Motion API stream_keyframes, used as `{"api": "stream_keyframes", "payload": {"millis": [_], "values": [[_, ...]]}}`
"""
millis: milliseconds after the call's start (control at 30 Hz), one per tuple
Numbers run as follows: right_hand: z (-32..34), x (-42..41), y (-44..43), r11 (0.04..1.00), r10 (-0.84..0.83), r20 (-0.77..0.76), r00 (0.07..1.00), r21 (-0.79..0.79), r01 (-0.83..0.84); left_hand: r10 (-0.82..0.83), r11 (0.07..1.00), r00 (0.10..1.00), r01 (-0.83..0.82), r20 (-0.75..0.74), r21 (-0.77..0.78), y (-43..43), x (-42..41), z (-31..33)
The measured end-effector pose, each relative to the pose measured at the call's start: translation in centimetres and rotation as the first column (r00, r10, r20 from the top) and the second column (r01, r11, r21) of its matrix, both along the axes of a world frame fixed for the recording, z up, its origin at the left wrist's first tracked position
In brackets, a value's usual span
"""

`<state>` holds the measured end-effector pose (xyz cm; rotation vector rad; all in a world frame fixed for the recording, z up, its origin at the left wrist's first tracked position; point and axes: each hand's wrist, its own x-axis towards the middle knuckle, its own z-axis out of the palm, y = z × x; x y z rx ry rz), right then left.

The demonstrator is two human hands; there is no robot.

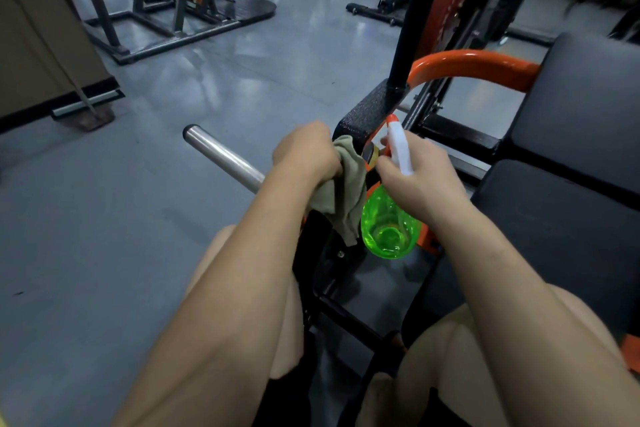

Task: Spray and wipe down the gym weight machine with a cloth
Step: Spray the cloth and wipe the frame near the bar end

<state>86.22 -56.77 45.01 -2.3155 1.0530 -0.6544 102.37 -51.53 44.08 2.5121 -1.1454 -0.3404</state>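
My left hand [306,149] grips the olive cloth [346,184] on the steel weight peg [221,156]. Just beside it, my right hand [420,177] holds the green spray bottle [388,229], white head [400,146] aimed at the black frame [370,111] ahead.

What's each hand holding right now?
Left hand: grips the cloth against the machine.
Right hand: grips the green spray bottle.

Both bare forearms reach forward from the bottom of the view and draw closer toward the hands. The left hand [306,151] is knuckles-up, its fingers curled down around a cloth [346,184] that hangs below the fist. The right hand [420,180] is just beside it, its fingers wrapped round the neck of a spray bottle [389,225]. Bare knees show beneath the arms.
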Motion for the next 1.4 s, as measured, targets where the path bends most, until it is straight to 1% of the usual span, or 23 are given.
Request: {"api": "stream_keyframes", "payload": {"millis": [67, 133, 167, 233, 267, 300, 333, 433, 667, 767, 900, 1000, 1067, 1167, 1267, 1400], "values": [[-0.1, -0.2, -0.1, 1.0, -0.016, 0.018, 1.0, 0.007, 0.016, 0.02, 0.997, 0.997, -0.026, -0.075, -0.07, -0.4, 0.5, 0.4], [-0.5, -0.3, -0.4, 1.0, -0.016, 0.007, 1.0, -0.002, 0.016, -0.015, 0.974, 0.967, -0.043, -0.252, -0.224, -0.3, 1.3, -0.1], [-0.6, -0.3, -0.4, 1.0, -0.022, 0.01, 1.0, -0.004, 0.022, -0.058, 0.94, 0.928, -0.073, -0.367, -0.334, -0.1, 1.5, -0.6], [-0.7, -0.3, -0.6, 0.999, -0.042, 0.055, 0.998, 0.002, 0.042, -0.154, 0.843, 0.808, -0.193, -0.569, -0.502, 0.5, 1.5, -1.9], [-0.6, -0.2, -0.6, 0.999, -0.049, 0.084, 0.995, -0.005, 0.049, -0.195, 0.8, 0.745, -0.254, -0.637, -0.543, 0.6, 1.3, -2.5], [-0.5, -0.1, -0.6, 0.998, -0.052, 0.107, 0.993, -0.013, 0.054, -0.22, 0.777, 0.704, -0.292, -0.675, -0.558, 0.7, 1.1, -3.1], [-0.3, -0.1, -0.6, 0.998, -0.052, 0.124, 0.991, -0.021, 0.055, -0.231, 0.77, 0.685, -0.305, -0.691, -0.561, 0.5, 1.0, -3.5], [-0.2, 0.2, -0.6, 0.999, -0.035, 0.121, 0.992, -0.017, 0.038, -0.232, 0.788, 0.724, -0.251, -0.65, -0.562, -0.1, 0.9, -3.5], [-0.4, 0.2, -1.2, 1.0, -0.003, 0.071, 0.997, 0.011, 0.002, -0.319, 0.851, 0.727, -0.063, -0.609, -0.521, -0.6, 1.0, -2.8], [-0.4, -0.1, -1.3, 0.999, -0.004, 0.076, 0.997, 0.038, 0.001, -0.299, 0.864, 0.748, -0.052, -0.593, -0.501, -0.9, 1.1, -2.5], [-0.4, -0.6, -1.6, 0.998, -0.001, 0.064, 0.998, 0.065, -0.003, -0.181, 0.903, 0.856, -0.051, -0.484, -0.427, -1.3, -0.3, -2.2], [-0.4, -0.6, -1.8, 0.999, 0.034, 0.044, 0.998, 0.035, -0.035, -0.021, 0.905, 0.92, -0.149, -0.391, -0.398, -1.6, -1.8, -2.0], [-0.5, -0.5, -1.7, 0.998, 0.066, 0.031, 0.997, 0.015, -0.067, 0.048, 0.888, 0.941, -0.193, -0.334, -0.416, -1.3, -2.4, -2.2], [-0.3, -0.4, -1.6, 0.996, 0.091, 0.029, 0.995, 0.004, -0.091, 0.023, 0.888, 0.942, -0.173, -0.336, -0.426, -0.4, -1.7, -2.2], [-0.4, -0.3, -1.4, 0.994, 0.103, -0.037, 0.994, -0.019, -0.104, -0.037, 0.915, 0.946, -0.098, -0.323, -0.392, 0.0, -0.8, -1.8], [-0.3, -0.4, -1.4, 0.995, 0.086, -0.082, 0.993, -0.05, -0.09, -0.049, 0.938, 0.968, -0.04, -0.248, -0.343, -0.9, -1.0, -1.6]]}}
